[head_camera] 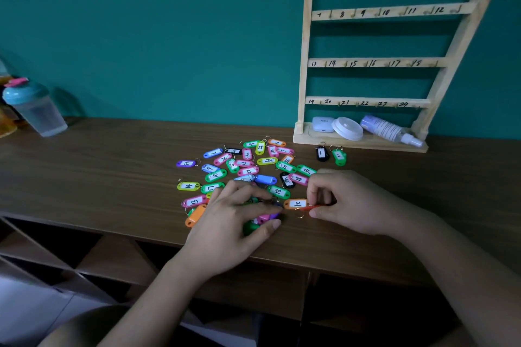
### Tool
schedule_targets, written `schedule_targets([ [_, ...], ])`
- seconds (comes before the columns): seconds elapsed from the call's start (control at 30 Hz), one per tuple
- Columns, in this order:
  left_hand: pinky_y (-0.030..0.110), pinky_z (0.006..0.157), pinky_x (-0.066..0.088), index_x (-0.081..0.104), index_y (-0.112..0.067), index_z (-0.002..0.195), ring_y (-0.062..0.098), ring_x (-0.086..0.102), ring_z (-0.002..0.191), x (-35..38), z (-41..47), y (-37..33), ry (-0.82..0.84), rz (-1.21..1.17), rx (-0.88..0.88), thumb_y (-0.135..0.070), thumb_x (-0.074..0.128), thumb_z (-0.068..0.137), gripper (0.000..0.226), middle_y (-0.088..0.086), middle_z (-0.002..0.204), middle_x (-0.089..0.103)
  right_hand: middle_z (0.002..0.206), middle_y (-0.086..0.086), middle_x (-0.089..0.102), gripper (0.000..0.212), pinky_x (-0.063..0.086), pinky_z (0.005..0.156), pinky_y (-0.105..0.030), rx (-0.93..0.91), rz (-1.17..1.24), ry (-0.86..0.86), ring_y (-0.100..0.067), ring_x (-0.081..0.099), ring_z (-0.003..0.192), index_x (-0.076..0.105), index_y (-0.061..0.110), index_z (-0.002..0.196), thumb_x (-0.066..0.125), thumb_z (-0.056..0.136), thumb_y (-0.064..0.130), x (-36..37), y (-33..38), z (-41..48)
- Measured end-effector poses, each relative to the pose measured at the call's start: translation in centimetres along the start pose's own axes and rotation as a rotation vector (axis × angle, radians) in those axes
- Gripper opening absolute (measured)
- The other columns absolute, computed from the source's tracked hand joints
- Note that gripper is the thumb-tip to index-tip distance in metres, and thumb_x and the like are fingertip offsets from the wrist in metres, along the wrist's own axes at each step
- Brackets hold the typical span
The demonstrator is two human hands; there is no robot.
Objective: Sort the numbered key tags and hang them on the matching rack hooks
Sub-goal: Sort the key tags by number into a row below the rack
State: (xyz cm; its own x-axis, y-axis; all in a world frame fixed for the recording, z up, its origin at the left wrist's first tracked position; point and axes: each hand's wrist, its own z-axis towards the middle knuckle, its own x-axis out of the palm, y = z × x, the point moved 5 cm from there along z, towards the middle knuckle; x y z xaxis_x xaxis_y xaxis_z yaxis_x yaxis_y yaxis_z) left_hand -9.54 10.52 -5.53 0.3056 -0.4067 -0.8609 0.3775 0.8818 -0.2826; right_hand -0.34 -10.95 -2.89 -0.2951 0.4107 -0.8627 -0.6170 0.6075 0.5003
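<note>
Several coloured numbered key tags (248, 170) lie in a loose pile on the brown wooden table (112, 172). My left hand (234, 222) lies over the pile's near side with fingers curled on tags there. My right hand (346, 203) pinches the end of an orange tag (296, 204) lying on the table. A black tag marked 1 (322, 154) and a green tag marked 2 (339, 157) lie apart, just in front of the wooden rack (375, 62). The rack's rails carry handwritten numbers 7 to 24, and nothing hangs from the hooks in view.
On the rack's base sit a white case (322, 124), a white round lid (347, 128) and a spray bottle (389, 130). A teal-lidded plastic bottle (33, 107) stands at the table's far left. Open shelves lie under the table's front edge.
</note>
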Motion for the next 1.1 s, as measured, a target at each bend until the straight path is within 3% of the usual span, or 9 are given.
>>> schedule_targets([
  [0.3,0.040,0.100,0.044,0.070,-0.042,0.127,0.005,0.050,0.125,-0.3,0.0,0.7,-0.069,-0.061,-0.074,-0.053,0.065,0.096,0.033,-0.027,0.124,0.060,0.097,0.016,0.062,0.022,0.051,0.072,-0.021,-0.013,0.027,0.104,-0.004,0.062,0.090,0.071,0.035,0.091,0.090,0.081,0.036,-0.2,-0.2,-0.4],
  [0.43,0.045,0.099,0.047,0.071,-0.037,0.124,0.009,0.053,0.120,-0.6,0.0,2.1,-0.146,-0.128,-0.152,-0.036,0.065,0.096,0.028,-0.024,0.119,0.063,0.093,0.013,0.066,0.018,0.049,0.069,-0.020,-0.008,0.071,-0.026,-0.006,0.063,0.085,0.070,0.035,0.092,0.082,0.090,0.021,-0.9,-0.7,-0.3],
  [0.6,0.046,0.101,0.045,0.073,-0.039,0.121,0.009,0.052,0.123,-0.5,0.1,1.8,-0.125,-0.112,-0.123,-0.032,0.062,0.097,0.027,-0.025,0.120,0.062,0.098,0.017,0.060,0.026,0.046,0.075,-0.015,-0.087,0.039,-0.112,-0.001,0.061,0.094,0.075,0.031,0.107,0.068,0.097,0.008,0.2,0.7,0.1],
  [0.8,0.041,0.092,0.044,0.074,-0.038,0.119,0.007,0.051,0.116,-0.5,-0.3,1.1,-0.172,-0.012,-0.117,-0.036,0.062,0.095,0.027,-0.027,0.118,0.062,0.105,0.013,0.053,0.042,0.038,0.095,-0.032,-0.251,-0.156,-0.083,-0.012,0.048,0.109,0.075,0.037,0.126,0.059,0.100,0.008,3.2,3.5,0.4],
  [1.0,0.040,0.094,0.043,0.071,-0.039,0.124,0.008,0.049,0.119,0.0,0.0,1.3,-0.094,0.032,-0.136,-0.055,0.068,0.087,0.040,-0.028,0.121,0.059,0.109,0.013,0.049,0.037,0.024,0.090,-0.027,-0.237,-0.252,-0.076,-0.011,0.043,0.112,0.071,0.036,0.132,0.056,0.103,0.019,3.3,3.9,0.3],
  [1.1,0.036,0.095,0.041,0.072,-0.042,0.120,0.005,0.048,0.120,0.2,0.3,1.4,-0.077,0.023,-0.143,-0.060,0.071,0.086,0.038,-0.030,0.121,0.057,0.113,0.015,0.050,0.034,0.028,0.091,-0.029,-0.199,-0.241,-0.141,-0.009,0.043,0.115,0.068,0.038,0.135,0.061,0.103,0.030,2.9,3.6,0.7],
])
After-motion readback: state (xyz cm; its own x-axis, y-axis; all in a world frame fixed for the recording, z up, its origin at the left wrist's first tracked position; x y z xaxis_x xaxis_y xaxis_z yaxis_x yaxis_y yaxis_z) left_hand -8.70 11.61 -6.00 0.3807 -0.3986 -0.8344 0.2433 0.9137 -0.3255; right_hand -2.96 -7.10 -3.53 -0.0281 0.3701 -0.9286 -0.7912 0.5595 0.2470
